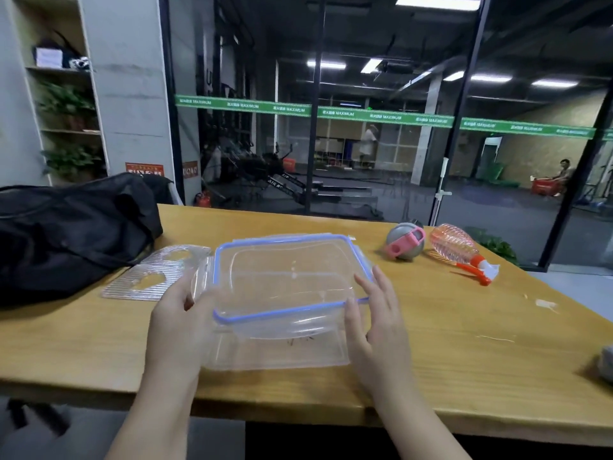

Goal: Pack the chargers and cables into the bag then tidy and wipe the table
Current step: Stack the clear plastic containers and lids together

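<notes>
Squarely between both hands (180, 322), clear blue-rimmed lid (285, 277)

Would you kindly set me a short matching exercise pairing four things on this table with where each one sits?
Things:
1. black bag
2. clear lid with blue rim
3. pink spray bottle
4. ribbed clear plastic sheet

Places:
A. lying on its side, far right
B. between both hands, over the clear container
C. left end of the table
D. flat beside the bag

Pairs: 1-C, 2-B, 3-A, 4-D
</notes>
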`<state>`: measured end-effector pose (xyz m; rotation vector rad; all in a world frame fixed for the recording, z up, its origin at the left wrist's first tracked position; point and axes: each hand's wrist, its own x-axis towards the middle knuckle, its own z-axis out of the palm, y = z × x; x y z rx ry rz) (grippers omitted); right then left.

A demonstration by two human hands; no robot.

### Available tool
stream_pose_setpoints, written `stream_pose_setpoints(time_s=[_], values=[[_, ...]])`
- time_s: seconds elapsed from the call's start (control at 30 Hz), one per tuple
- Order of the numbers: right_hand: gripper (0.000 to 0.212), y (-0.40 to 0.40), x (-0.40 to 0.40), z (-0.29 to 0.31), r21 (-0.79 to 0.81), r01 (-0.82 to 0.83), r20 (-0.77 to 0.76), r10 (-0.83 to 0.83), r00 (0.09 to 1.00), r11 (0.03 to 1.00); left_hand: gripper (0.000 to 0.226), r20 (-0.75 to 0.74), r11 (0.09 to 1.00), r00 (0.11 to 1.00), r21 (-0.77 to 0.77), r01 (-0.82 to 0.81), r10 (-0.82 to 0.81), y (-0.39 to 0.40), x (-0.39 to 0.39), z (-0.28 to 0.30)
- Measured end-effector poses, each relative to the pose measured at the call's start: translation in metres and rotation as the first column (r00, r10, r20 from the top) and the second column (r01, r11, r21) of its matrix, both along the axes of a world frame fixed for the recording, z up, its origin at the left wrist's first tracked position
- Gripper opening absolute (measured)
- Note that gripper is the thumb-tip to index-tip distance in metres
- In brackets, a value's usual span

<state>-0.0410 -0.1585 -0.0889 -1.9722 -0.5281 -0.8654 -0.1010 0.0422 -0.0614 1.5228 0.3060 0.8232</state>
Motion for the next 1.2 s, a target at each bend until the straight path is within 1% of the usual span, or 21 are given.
stream_pose_setpoints(time_s=[0.03,0.07,0.1,0.17,0.23,0.3,0.33,0.37,0.4,0.43,0.5,0.57,0.67,0.8,0.97,1.07,1.2], values=[[0.057,0.0,0.002,-0.002,-0.023,0.015,0.015,-0.015,1.0,1.0,0.022,-0.007,0.999,1.0,-0.027,0.028,-0.028,0.0,0.0,0.002],[0.055,0.001,0.003,-0.004,-0.042,0.03,0.03,-0.029,0.999,0.999,0.031,-0.032,0.999,0.999,-0.032,0.035,-0.036,0.002,0.002,0.0],[0.054,0.001,0.004,-0.006,-0.056,0.046,0.044,-0.043,0.998,0.997,0.033,-0.04,0.998,0.998,-0.05,0.036,-0.038,0.002,0.002,-0.001],[0.052,0.001,0.004,-0.009,-0.065,0.066,0.054,-0.063,0.997,0.996,0.012,-0.041,0.998,0.999,-0.053,0.032,-0.034,0.007,0.006,-0.007],[0.051,0.0,0.003,-0.01,-0.067,0.075,0.063,-0.071,0.995,0.995,0.011,-0.042,1.0,0.999,-0.024,0.018,-0.019,0.01,0.009,-0.013],[0.051,-0.002,0.002,-0.011,-0.072,0.082,0.067,-0.077,0.995,0.994,0.01,-0.034,1.0,0.999,-0.027,0.012,-0.013,0.013,0.01,-0.017],[0.051,-0.002,0.002,-0.012,-0.075,0.086,0.059,-0.081,0.995,0.994,0.017,-0.037,1.0,0.999,-0.022,0.012,-0.013,0.013,0.01,-0.017],[0.052,-0.002,0.001,-0.012,-0.078,0.09,0.046,-0.086,0.995,0.993,0.028,-0.054,1.0,0.999,-0.018,-0.004,0.003,0.013,0.011,-0.018],[0.053,-0.002,0.0,-0.012,-0.079,0.095,0.036,-0.093,0.995,0.992,0.033,-0.07,1.0,0.997,0.011,-0.01,0.011,0.013,0.01,-0.018],[0.054,-0.002,-0.001,-0.012,-0.079,0.1,0.032,-0.098,0.995,0.992,0.031,-0.08,0.997,0.997,0.071,-0.011,0.017,0.011,0.008,-0.018],[0.053,-0.003,-0.003,-0.011,-0.082,0.108,0.039,-0.105,0.994,0.991,0.025,-0.059,0.972,0.998,0.23,0.05,-0.037,0.005,0.001,-0.016],[0.051,-0.003,-0.003,-0.011,-0.086,0.115,0.044,-0.112,0.993,0.99,0.032,-0.033,0.938,0.993,0.328,0.115,-0.11,0.001,-0.005,-0.016],[0.051,-0.003,-0.004,-0.011,-0.095,0.107,0.033,-0.104,0.994,0.99,0.04,-0.021,0.919,0.984,0.356,0.171,-0.175,0.008,-0.006,-0.021],[0.051,-0.004,-0.005,-0.01,-0.111,0.06,-0.011,-0.062,0.998,0.992,0.056,0.01,0.926,0.975,0.315,0.206,-0.22,0.013,-0.007,-0.026],[0.046,-0.004,-0.007,-0.009,-0.1,0.001,-0.006,-0.001,1.0,0.995,0.055,0.045,0.947,0.978,0.263,0.184,-0.203,0.014,-0.006,-0.03],[0.046,-0.004,-0.008,-0.01,-0.095,-0.013,0.008,0.013,1.0,0.995,0.053,0.044,0.939,0.982,0.303,0.16,-0.182,0.014,-0.008,-0.031],[0.045,-0.004,-0.008,-0.012,-0.067,-0.002,0.042,0.005,0.999,0.998,0.072,0.06,0.918,0.982,0.371,0.142,-0.176,0.014,-0.012,-0.031]])
